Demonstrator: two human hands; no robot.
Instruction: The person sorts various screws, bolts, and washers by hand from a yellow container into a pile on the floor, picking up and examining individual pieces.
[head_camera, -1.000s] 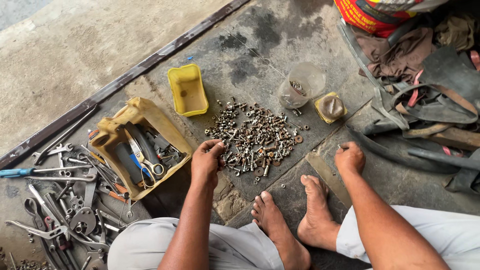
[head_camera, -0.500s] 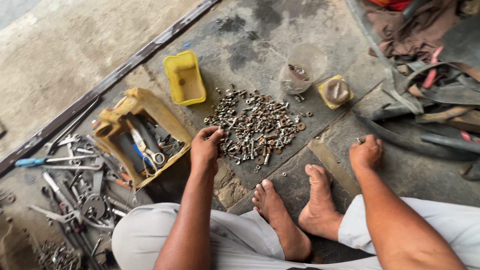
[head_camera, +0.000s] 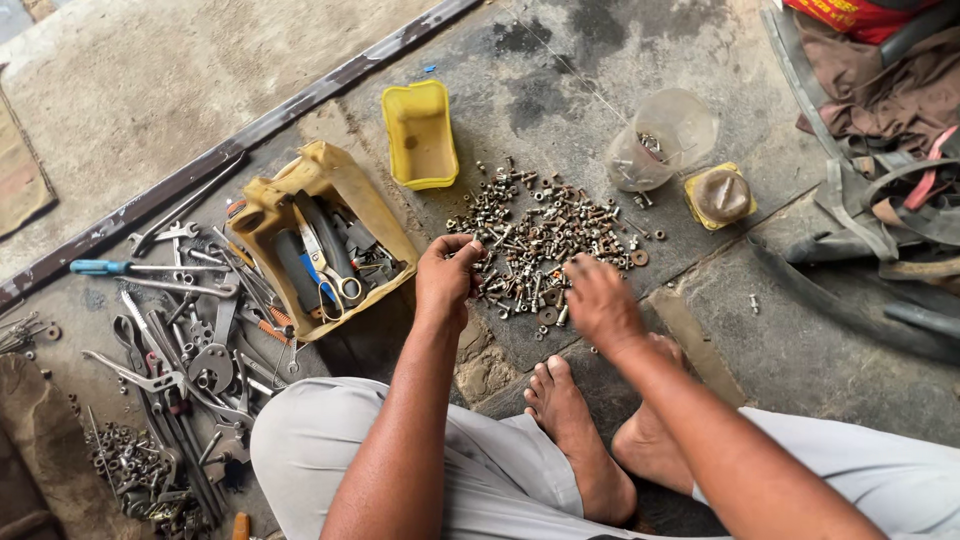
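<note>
Item: pile of nuts & bolts (head_camera: 545, 240) on floor. Left hand (head_camera: 447, 282) curled, pinching 1 small piece; right hand (head_camera: 598, 300) blurred, finger state can't be told.

Rusty grey bolts (head_camera: 545, 235), yellow tray (head_camera: 420, 135), seemingly blue-handled screwdriver (head_camera: 100, 267).

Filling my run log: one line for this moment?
left hand: pinching in bolt pile | right hand: over pile | yellow tray: beside

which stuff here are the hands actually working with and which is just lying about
In hand:
- left hand and right hand at the pile of nuts and bolts

Lying about:
- small yellow tray
- yellow tool box
- loose wrenches
- clear plastic jar
- blue-handled screwdriver
</note>
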